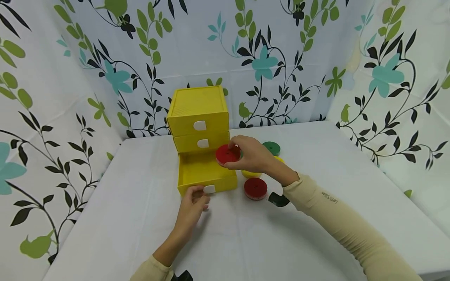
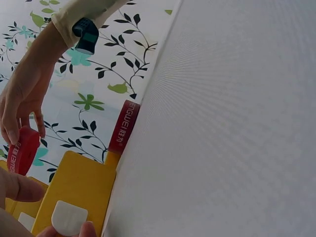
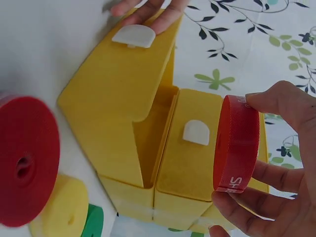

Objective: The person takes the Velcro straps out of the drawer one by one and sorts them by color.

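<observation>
My right hand (image 1: 247,154) holds a red tape roll (image 1: 225,155), pinching its rim between thumb and fingers. The roll is tilted above the pulled-out bottom drawer (image 1: 195,166) of a yellow three-drawer box (image 1: 200,101). Pale lettering runs along its band in the right wrist view. At the front of that drawer, my left hand (image 1: 192,205) touches the white handle (image 1: 209,189) with its fingertips (image 2: 88,229), its thumb (image 2: 24,190) apart from the handle. On the table to the right of the drawer lies a second red roll (image 1: 255,189).
Behind the second red roll are a yellow roll (image 3: 61,205) and a green roll (image 1: 272,148). The two upper drawers (image 1: 201,142) are closed. White cloth covers the table (image 1: 147,226), and a leaf-patterned curtain (image 1: 211,50) hangs behind it.
</observation>
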`<state>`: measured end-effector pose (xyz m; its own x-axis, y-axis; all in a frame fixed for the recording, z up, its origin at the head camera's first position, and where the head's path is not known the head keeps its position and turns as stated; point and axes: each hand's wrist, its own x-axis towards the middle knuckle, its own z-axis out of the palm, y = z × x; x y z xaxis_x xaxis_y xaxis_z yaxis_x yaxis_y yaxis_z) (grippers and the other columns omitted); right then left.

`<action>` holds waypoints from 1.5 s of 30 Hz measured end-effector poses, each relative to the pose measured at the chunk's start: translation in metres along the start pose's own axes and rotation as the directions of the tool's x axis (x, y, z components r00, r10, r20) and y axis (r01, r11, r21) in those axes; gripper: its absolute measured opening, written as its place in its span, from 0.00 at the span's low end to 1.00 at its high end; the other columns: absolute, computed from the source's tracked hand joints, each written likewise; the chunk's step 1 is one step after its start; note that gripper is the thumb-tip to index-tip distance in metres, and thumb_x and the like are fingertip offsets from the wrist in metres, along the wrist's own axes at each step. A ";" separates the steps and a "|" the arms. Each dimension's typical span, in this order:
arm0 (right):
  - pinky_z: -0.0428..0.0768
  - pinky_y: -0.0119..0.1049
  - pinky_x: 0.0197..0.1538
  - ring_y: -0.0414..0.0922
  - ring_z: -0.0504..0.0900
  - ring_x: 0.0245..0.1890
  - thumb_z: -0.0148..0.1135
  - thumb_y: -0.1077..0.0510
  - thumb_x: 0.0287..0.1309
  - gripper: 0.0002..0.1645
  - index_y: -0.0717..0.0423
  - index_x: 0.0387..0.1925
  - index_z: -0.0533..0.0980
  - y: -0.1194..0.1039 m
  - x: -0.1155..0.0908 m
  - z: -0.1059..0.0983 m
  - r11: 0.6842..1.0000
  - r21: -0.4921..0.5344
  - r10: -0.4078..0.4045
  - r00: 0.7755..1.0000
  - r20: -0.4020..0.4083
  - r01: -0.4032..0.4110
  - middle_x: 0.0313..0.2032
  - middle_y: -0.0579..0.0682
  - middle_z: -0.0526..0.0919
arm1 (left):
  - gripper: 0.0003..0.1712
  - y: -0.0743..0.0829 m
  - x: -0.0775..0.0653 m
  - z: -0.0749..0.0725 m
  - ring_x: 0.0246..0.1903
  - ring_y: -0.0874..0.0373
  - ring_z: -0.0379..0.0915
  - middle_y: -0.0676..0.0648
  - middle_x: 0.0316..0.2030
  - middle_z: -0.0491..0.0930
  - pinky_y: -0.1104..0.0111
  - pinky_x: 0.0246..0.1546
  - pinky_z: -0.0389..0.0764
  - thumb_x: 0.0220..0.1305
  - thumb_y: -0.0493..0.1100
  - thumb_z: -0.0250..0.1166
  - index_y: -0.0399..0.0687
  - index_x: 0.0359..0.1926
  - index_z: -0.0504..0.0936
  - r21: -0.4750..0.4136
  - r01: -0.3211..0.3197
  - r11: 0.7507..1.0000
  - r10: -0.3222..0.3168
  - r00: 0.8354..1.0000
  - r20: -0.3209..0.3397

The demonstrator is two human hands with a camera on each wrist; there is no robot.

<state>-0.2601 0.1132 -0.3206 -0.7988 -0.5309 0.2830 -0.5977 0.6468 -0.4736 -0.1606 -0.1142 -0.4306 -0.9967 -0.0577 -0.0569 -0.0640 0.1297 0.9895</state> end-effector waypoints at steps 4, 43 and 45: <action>0.83 0.36 0.46 0.46 0.78 0.46 0.80 0.47 0.53 0.30 0.57 0.52 0.79 0.002 -0.009 -0.007 0.999 -0.033 0.008 1.000 0.007 -0.008 0.47 0.49 0.82 | 0.23 0.001 -0.001 0.000 0.46 0.47 0.75 0.35 0.55 0.72 0.63 0.49 0.83 0.71 0.36 0.60 0.36 0.64 0.70 -0.005 -0.011 1.000 0.011 1.000 -0.006; 0.86 0.39 0.39 0.51 0.79 0.45 0.83 0.52 0.49 0.27 0.58 0.48 0.79 0.060 -0.077 -0.027 0.989 0.033 0.146 0.988 -0.051 -0.145 0.44 0.50 0.83 | 0.26 0.005 0.034 -0.004 0.49 0.44 0.74 0.36 0.55 0.72 0.60 0.50 0.81 0.71 0.37 0.61 0.35 0.66 0.67 0.007 -0.039 0.999 0.039 0.999 0.018; 0.86 0.39 0.40 0.51 0.79 0.45 0.83 0.52 0.49 0.28 0.58 0.48 0.79 0.064 -0.080 -0.026 0.988 0.030 0.155 0.987 -0.051 -0.154 0.44 0.50 0.83 | 0.26 0.005 0.038 -0.005 0.50 0.43 0.73 0.37 0.55 0.71 0.59 0.52 0.81 0.71 0.37 0.61 0.35 0.66 0.67 0.008 -0.033 0.999 0.033 0.999 0.016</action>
<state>-0.2360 0.2108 -0.3520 -0.8844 -0.3953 0.2481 -0.4652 0.7039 -0.5367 -0.1990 -0.1212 -0.4269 -0.9990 -0.0374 -0.0264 -0.0314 0.1398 0.9897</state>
